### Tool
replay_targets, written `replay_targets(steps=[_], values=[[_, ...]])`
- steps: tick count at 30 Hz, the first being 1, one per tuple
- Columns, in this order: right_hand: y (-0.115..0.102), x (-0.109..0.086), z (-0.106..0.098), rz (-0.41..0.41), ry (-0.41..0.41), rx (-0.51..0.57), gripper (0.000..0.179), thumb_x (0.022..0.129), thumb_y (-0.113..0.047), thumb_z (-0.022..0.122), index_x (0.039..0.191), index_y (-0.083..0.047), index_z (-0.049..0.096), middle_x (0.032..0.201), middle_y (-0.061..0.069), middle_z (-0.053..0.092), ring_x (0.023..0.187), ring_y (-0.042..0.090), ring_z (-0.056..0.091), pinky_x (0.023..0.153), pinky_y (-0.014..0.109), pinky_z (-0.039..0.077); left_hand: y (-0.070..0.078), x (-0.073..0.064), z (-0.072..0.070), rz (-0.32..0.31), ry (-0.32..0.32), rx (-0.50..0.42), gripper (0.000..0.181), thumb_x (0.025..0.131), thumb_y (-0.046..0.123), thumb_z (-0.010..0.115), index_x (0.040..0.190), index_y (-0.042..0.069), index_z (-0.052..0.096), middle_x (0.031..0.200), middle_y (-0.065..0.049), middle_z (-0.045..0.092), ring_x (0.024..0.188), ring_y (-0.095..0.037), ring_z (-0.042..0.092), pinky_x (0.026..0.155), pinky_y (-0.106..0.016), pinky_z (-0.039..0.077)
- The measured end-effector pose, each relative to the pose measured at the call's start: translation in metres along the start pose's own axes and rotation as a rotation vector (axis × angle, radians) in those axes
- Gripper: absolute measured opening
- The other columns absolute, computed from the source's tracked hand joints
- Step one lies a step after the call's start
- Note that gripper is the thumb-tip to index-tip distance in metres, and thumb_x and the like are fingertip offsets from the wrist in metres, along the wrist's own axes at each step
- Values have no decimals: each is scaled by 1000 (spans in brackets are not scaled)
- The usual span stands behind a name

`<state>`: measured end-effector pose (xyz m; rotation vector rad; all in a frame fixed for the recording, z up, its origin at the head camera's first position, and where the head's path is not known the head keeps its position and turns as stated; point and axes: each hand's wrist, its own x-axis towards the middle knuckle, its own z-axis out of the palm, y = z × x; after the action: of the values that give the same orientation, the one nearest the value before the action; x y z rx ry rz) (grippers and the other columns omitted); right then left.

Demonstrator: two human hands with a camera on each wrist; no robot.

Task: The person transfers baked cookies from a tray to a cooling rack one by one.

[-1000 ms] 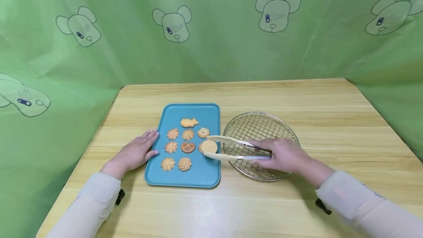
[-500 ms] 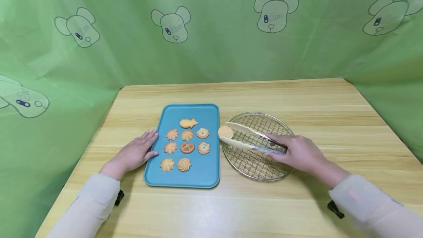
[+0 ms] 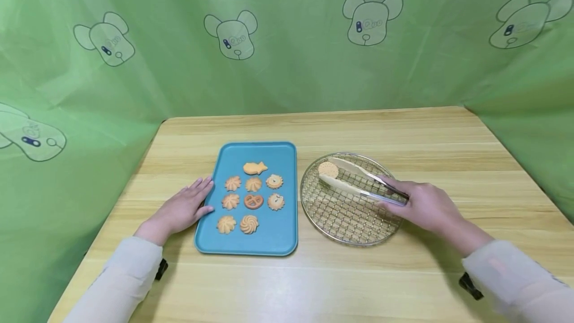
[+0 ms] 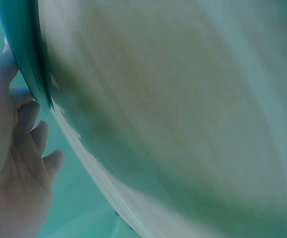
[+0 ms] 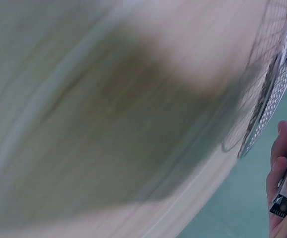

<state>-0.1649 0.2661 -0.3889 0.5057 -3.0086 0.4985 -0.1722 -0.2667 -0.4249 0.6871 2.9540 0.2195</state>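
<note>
My right hand (image 3: pixel 423 206) grips a pair of tongs (image 3: pixel 358 192) with metal arms and pale tips. Between those tips is a round, dotted biscuit (image 3: pixel 328 169), over the far left part of a round wire rack (image 3: pixel 332 221). Whether the biscuit touches the mesh I cannot tell. My left hand (image 3: pixel 181 209) lies with straight fingers against the left edge of a blue tray (image 3: pixel 273 241). On the tray are several biscuits, among them a fish-shaped one (image 3: pixel 255 167), a pretzel-shaped one (image 3: pixel 253 201) and a swirled one (image 3: pixel 248 224).
Tray and rack stand side by side on a light wooden table (image 3: pixel 358 283), with a narrow strip of wood between them. A green curtain (image 3: pixel 296 79) printed with bear heads hangs behind the table and at both sides.
The right hand has moved right with the tongs, carrying the round biscuit from the tray's right side to above the rack. A biscuit formerly under it now shows. The left hand stays put.
</note>
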Motion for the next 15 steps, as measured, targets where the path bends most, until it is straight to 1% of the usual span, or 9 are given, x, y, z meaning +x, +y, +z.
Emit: replay_targets(steps=[1,4,6,8,10,13,15], values=[[2,0,-1,13,-8,1,72,84,-53,66,139,-10,50,61,2,52,43,13,37,39,28,36,0,0,0,0,0,0,66,99,35,51,149,-1,27,155,-17,21,141,-36,18,111,-53,20],[8,-1,-2,38,-20,-4,74,85,-57,64,141,-11,48,65,4,55,47,14,40,41,29,37,0,0,0,0,-1,0,66,99,35,51,149,-1,27,155,-17,21,140,-36,18,111,-53,20],[12,-1,-3,58,-41,-5,76,85,-59,61,143,-12,46,64,5,54,48,15,42,42,30,37,1,0,-1,0,-2,-1,66,99,35,51,149,-1,27,155,-17,21,140,-36,19,111,-53,20],[15,-1,-4,65,-42,-16,77,85,-61,60,143,-12,45,69,8,58,51,16,44,42,30,38,1,0,-1,-1,-2,-5,66,99,35,51,149,-1,27,155,-17,21,140,-36,19,111,-53,21],[18,0,-4,80,-51,-24,78,85,-61,60,143,-13,45,67,7,56,52,17,45,42,30,38,1,0,-1,-1,-1,-7,66,99,35,51,148,-1,27,154,-17,21,140,-36,19,111,-53,21],[22,0,-5,90,-43,-32,78,84,-62,60,143,-12,45,76,15,62,56,19,49,43,31,39,1,0,-1,-2,-2,-5,66,99,35,51,149,-1,27,155,-17,21,140,-36,18,111,-53,21],[25,0,-6,101,-44,-33,78,84,-62,60,143,-13,45,79,19,63,57,21,50,42,31,39,0,0,0,-3,-3,-2,66,99,36,50,149,-1,26,155,-16,21,141,-36,18,111,-53,21]])
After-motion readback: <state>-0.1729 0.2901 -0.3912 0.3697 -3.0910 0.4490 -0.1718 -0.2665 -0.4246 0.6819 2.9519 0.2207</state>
